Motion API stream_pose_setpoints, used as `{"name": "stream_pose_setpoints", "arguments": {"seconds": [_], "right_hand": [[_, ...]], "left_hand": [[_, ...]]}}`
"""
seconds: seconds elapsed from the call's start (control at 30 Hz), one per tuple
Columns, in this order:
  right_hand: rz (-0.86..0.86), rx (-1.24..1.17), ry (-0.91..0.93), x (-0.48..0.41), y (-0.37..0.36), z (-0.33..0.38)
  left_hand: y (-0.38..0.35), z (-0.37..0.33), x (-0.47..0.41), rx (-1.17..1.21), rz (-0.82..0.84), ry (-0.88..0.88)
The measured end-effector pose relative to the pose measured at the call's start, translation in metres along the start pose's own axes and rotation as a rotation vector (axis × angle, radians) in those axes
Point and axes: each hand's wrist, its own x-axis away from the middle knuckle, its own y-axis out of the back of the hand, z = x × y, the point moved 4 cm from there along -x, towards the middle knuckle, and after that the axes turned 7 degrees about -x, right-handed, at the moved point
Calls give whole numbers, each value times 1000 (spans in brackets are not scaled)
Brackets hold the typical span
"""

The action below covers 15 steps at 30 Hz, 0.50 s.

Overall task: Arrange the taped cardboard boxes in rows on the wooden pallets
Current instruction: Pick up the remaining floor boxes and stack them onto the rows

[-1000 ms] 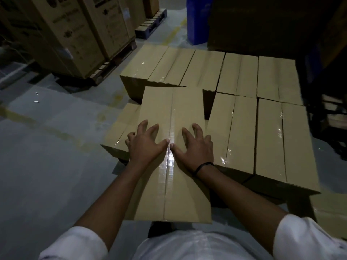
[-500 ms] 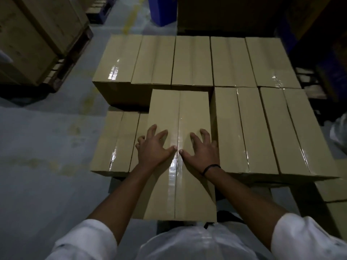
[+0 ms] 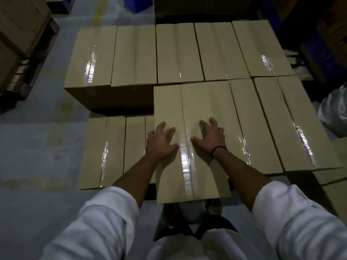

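Observation:
A taped cardboard box [image 3: 204, 102] lies lengthwise in front of me, its near end jutting out past the stack's front edge. My left hand [image 3: 160, 142] and my right hand [image 3: 210, 137] press flat on its top, one on each side of the shiny tape seam, fingers spread. The box sits level with the upper layer, against a neighbouring box [image 3: 249, 128] on its right. A back row of several boxes [image 3: 176, 53] lies beyond it. To its left a lower layer of boxes [image 3: 112, 151] shows. The pallet under the stack is hidden.
Large cartons on a wooden pallet [image 3: 28, 62] stand at the far left across bare grey floor. More low boxes [image 3: 334, 184] lie at the right, beside a crumpled plastic bag [image 3: 336, 113]. Dark stacked goods and blue objects line the back. My feet are under the box's near end.
The box has slid forward and straightened, closing up against the back row and the box on its right. Both hands stayed pressed on its top.

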Motion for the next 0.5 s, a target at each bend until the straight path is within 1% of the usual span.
{"name": "stream_pose_setpoints", "arguments": {"seconds": [0.07, 0.13, 0.2, 0.3, 0.4, 0.5], "right_hand": [[47, 15, -71, -12, -3, -19], [143, 122, -114, -10, -16, -39], [236, 199, -123, 5, -35, -58], [259, 235, -100, 35, -57, -77], [254, 271, -68, 61, -66, -85], [294, 315, -42, 80, -71, -92]], "left_hand": [[-14, 3, -12, -5, 96, -39], [-29, 8, -12, -46, 215, -59], [-44, 13, -3, -116, 290, -71], [-60, 17, 19, -205, 344, -107], [-72, 18, 44, -203, 387, -116], [-83, 19, 66, -237, 420, -120]]}}
